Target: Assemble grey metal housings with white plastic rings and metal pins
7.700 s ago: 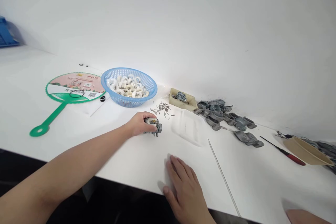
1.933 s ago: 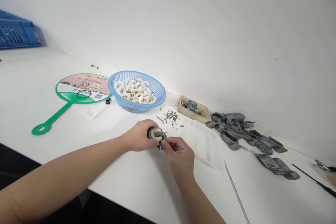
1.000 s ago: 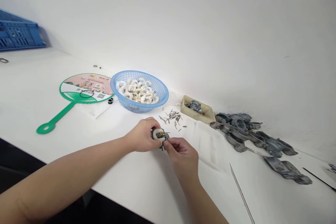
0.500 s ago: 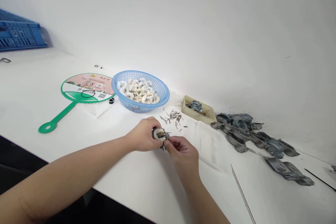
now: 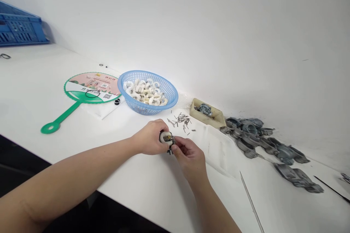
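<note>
My left hand (image 5: 153,138) is wrapped round a small metal carburetor (image 5: 172,150) and holds it over the table. A white ring-shaped float (image 5: 165,138) shows on its upper face, with brass-coloured bits in the middle. The thumb and fingers of my right hand (image 5: 191,156) pinch the right side of the same part; whether a small pin is between them is hidden. Just beyond my hands lies a loose scatter of thin metal pins (image 5: 182,119). Behind them stands a blue mesh basket (image 5: 136,106) full of white floats.
A cream bin (image 5: 218,117) with metal parts stands by the wall, a translucent tray (image 5: 221,153) before it. Grey metal bowls (image 5: 251,139) lie at right, near a thin rod (image 5: 251,202). A green hand fan (image 5: 71,113) and blue crate (image 5: 24,31) are at left.
The view has shifted slightly. Both hands stay on the carburetor, which is turned a little, and the right fingers have closed in nearer to its side.
</note>
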Demonstrator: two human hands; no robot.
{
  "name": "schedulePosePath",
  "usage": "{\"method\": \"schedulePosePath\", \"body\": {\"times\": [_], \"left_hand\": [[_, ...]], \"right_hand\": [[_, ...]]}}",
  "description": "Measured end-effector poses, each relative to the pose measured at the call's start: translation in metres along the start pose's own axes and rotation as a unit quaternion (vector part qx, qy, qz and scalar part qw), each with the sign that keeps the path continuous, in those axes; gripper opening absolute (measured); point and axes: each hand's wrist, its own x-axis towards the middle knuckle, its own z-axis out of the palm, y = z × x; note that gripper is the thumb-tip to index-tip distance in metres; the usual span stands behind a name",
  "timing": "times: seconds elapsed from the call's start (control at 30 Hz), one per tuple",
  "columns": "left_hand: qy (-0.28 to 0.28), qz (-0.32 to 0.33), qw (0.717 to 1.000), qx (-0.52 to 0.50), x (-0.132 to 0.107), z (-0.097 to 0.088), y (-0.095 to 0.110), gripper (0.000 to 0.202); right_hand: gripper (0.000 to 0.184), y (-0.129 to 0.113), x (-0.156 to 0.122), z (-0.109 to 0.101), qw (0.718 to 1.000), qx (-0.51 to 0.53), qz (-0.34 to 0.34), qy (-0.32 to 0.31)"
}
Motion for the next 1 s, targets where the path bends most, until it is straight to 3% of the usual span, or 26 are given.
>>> {"method": "schedulePosePath", "body": {"times": [0.13, 0.57, 0.87, 1.0], "left_hand": [[0.000, 0.001, 1.000, 0.004, 0.0000, -0.0014, 0.0001, 0.017], [0.030, 0.015, 0.999, -0.043, -0.0040, 0.0037, -0.0033, 0.027], [0.068, 0.086, 0.992, -0.062, -0.0060, 0.0080, -0.0064, 0.023], [0.079, 0.066, 0.994, -0.035, -0.0083, 0.0081, -0.0032, 0.023]], "right_hand": [[0.025, -0.0003, 0.0016, -0.0008, 0.999, -0.008, -0.027, -0.017], [0.028, 0.0012, 0.0022, -0.0025, 1.000, -0.019, -0.017, -0.017], [0.025, 0.0042, 0.0020, -0.0042, 0.999, 0.003, -0.035, -0.026], [0.023, 0.0032, 0.0018, -0.0040, 0.999, -0.004, -0.029, -0.033]]}}
